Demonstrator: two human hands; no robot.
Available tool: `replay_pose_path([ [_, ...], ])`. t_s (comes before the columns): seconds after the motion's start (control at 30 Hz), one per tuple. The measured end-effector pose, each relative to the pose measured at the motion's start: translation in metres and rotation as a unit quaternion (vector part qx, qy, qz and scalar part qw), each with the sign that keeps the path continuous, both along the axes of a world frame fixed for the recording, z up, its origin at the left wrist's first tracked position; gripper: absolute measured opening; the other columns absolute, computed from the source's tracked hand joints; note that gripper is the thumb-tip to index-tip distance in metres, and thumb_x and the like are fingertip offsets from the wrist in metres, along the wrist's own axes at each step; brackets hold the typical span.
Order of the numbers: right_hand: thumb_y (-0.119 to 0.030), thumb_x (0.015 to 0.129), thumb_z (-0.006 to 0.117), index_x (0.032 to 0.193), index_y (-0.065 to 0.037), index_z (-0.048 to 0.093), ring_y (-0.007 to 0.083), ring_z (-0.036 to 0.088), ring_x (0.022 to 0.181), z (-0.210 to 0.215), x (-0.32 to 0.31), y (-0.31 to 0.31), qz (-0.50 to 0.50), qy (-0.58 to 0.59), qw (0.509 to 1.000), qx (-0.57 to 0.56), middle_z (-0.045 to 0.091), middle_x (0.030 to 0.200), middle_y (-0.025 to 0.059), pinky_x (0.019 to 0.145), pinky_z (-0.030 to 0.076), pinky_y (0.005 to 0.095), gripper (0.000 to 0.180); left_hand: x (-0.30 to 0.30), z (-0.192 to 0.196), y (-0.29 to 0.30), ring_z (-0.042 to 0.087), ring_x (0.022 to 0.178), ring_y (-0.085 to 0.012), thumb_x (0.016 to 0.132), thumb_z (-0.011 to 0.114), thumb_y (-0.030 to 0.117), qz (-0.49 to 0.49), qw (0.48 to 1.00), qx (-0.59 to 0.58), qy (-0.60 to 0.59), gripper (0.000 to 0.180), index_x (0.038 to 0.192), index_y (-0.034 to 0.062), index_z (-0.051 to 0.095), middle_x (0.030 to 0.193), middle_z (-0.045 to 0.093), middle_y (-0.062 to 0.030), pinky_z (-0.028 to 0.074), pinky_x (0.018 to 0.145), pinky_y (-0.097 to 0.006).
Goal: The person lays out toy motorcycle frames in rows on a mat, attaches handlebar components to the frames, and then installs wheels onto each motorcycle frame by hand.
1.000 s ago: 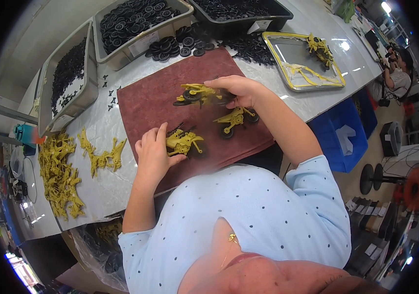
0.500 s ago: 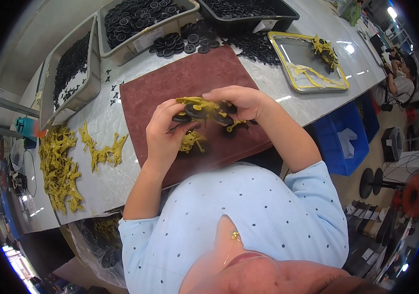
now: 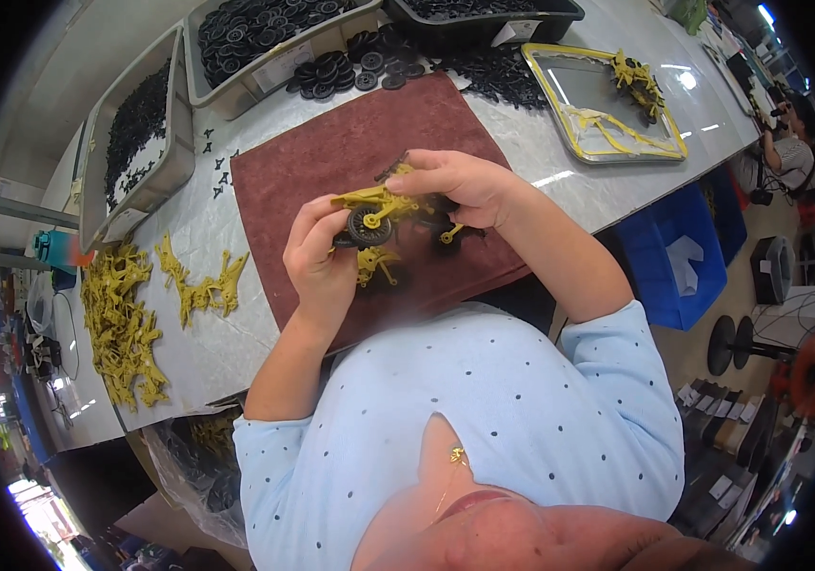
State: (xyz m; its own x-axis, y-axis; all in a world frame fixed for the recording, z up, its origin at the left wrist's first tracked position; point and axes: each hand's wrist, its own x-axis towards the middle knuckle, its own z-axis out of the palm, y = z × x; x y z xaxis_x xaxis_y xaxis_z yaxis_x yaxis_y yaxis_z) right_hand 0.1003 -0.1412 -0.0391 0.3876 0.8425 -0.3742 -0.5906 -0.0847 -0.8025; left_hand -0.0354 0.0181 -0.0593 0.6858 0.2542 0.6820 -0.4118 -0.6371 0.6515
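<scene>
Above a dark red cloth (image 3: pixel 279 181) my two hands hold a yellow toy vehicle (image 3: pixel 384 202) with black spoked wheels. My left hand (image 3: pixel 320 262) grips its left end, the fingers closed beside a wheel (image 3: pixel 369 226). At the toy's other end, my right hand (image 3: pixel 465 188) pinches the yellow body and a dark piece with thumb and fingers. Just below the toy, more yellow toy parts (image 3: pixel 376 265) lie on the cloth, partly covered by the toy and my hands. The fingertips of both hands are partly hidden.
Yellow frames (image 3: pixel 122 324) are heaped at the left, with a few (image 3: pixel 200 285) beside them. Behind the cloth stand grey bins (image 3: pixel 269 71) (image 3: pixel 146 195) and a black bin (image 3: pixel 484 30), with loose wheels (image 3: pixel 331 76) nearby. A yellow-rimmed tray (image 3: pixel 617 152) holds a yellow toy. Another person (image 3: pixel 790 143) is at far right.
The toy has turned in my hands, so a wheel now faces up toward me. My right hand has shifted slightly up and grips nearer the toy's top.
</scene>
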Motion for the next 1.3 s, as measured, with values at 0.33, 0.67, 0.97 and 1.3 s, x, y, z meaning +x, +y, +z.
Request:
replay_pose_path([
  [0.33, -0.023, 0.083, 0.070, 0.122, 0.000, 0.049, 0.0158, 0.059, 0.095, -0.011, 0.017, -0.066, -0.103, -0.186, 0.977, -0.030, 0.059, 0.106, 0.0089, 0.083, 0.048, 0.0291, 0.050, -0.038, 0.006, 0.019, 0.037, 0.128, -0.0357, 0.052, 0.086, 0.019, 0.029, 0.903, 0.249, 0.347, 0.104, 0.139, 0.0070, 0.031, 0.136, 0.039, -0.0188, 0.035, 0.099, -0.045],
  [0.67, -0.035, 0.075, 0.073, 0.108, 0.004, 0.058, 0.0264, 0.061, 0.092, -0.020, -0.018, -0.072, -0.125, -0.447, 0.845, -0.267, 0.063, 0.100, 0.0176, 0.084, 0.048, 0.0341, 0.053, -0.035, -0.009, 0.013, 0.049, 0.107, -0.0283, 0.057, 0.078, 0.006, 0.029, 0.858, 0.295, 0.420, 0.088, 0.135, 0.0017, 0.037, 0.113, 0.052, -0.0121, 0.038, 0.089, -0.041],
  [0.97, -0.055, 0.067, 0.076, 0.126, 0.000, 0.045, 0.0358, 0.052, 0.110, -0.049, -0.007, -0.083, -0.123, -0.420, 0.878, -0.192, 0.051, 0.119, 0.0259, 0.093, 0.043, 0.0406, 0.086, -0.040, 0.001, 0.019, 0.051, 0.100, -0.0339, 0.057, 0.070, -0.004, 0.068, 0.912, 0.192, 0.357, 0.059, 0.112, 0.0000, 0.051, 0.103, 0.053, -0.0153, 0.042, 0.087, -0.039],
  [1.3, -0.038, 0.067, 0.080, 0.127, 0.014, 0.037, 0.0300, 0.055, 0.111, -0.026, -0.006, -0.074, -0.029, -0.383, 0.875, -0.295, 0.055, 0.118, 0.0264, 0.094, 0.043, 0.0329, 0.090, -0.031, -0.006, -0.030, 0.054, 0.098, -0.0317, 0.063, 0.074, 0.004, -0.212, 0.899, 0.011, 0.382, 0.055, 0.112, 0.0002, 0.050, 0.104, 0.053, -0.0158, 0.044, 0.084, -0.036],
])
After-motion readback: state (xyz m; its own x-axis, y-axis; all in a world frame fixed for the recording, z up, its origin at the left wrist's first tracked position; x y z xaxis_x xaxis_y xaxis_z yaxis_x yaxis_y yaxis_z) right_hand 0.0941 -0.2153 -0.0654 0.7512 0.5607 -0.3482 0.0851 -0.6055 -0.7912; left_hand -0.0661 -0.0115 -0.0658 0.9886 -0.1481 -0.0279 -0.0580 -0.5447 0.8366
